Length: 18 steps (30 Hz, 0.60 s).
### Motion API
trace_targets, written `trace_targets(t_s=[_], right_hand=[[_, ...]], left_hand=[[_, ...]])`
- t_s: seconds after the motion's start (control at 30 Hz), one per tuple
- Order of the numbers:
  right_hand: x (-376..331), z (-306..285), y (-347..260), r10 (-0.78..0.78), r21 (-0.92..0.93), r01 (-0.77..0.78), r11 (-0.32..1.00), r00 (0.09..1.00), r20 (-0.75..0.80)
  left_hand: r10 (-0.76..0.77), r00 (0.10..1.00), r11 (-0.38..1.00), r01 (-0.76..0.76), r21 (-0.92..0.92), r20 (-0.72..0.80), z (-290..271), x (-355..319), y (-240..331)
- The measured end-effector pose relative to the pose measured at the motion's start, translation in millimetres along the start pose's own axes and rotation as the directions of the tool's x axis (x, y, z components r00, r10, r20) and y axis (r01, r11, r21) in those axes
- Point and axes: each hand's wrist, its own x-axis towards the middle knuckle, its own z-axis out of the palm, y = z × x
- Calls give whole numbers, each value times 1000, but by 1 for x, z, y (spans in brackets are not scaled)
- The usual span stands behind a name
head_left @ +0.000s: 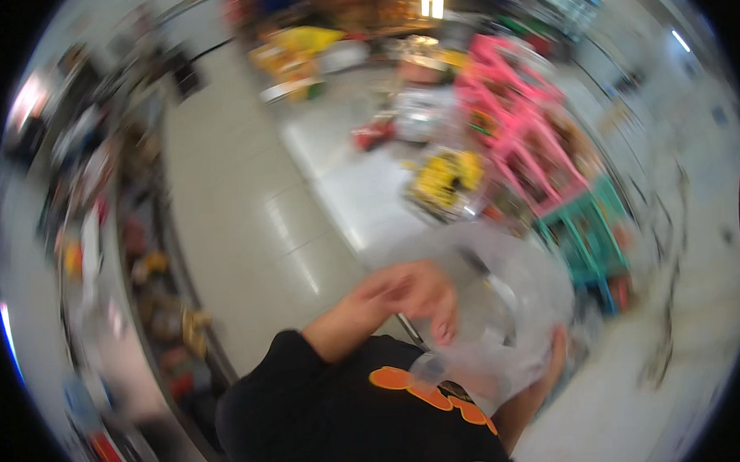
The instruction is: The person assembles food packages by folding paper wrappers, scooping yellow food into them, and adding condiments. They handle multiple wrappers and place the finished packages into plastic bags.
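Observation:
A large clear plastic bag [523, 287] is held up in front of my body with its mouth spread wide. My right hand [556, 359] grips the bag's lower right side, its fingers partly hidden by the plastic. Bent at the wrist, my left hand [417, 294] hangs at the bag's left edge with fingers curled downward. Motion smears those fingers, and whether they touch the plastic or pinch anything is unclear. Inside the bag, pale shapes show, too blurred to name.
A steel table [344, 183] carries a clear tray of yellow items [447, 179], a red object [373, 133], and pink baskets [538, 156] beside a green basket [586, 231]. On the left stands a shelf counter [134, 353] with mixed goods. Tiled floor [246, 178] lies between.

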Motion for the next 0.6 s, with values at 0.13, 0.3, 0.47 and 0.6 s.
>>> trace_targets(t_s=[0.13,0.3,0.47,0.6], right_hand=[[-13,19,38,-40,-244,87,966,981,189],[-39,74,61,-95,-395,225,891,942,323],[-9,135,53,-37,-371,173,912,937,347],[31,147,118,-99,-477,358,803,868,486]], left_hand=[[130,978,986,-146,-83,-166,16,-33,24],[88,962,906,30,421,-259,28,-150,87],[568,621,817,-344,464,-540,36,-194,130],[662,288,749,-261,608,-692,37,-292,138]])
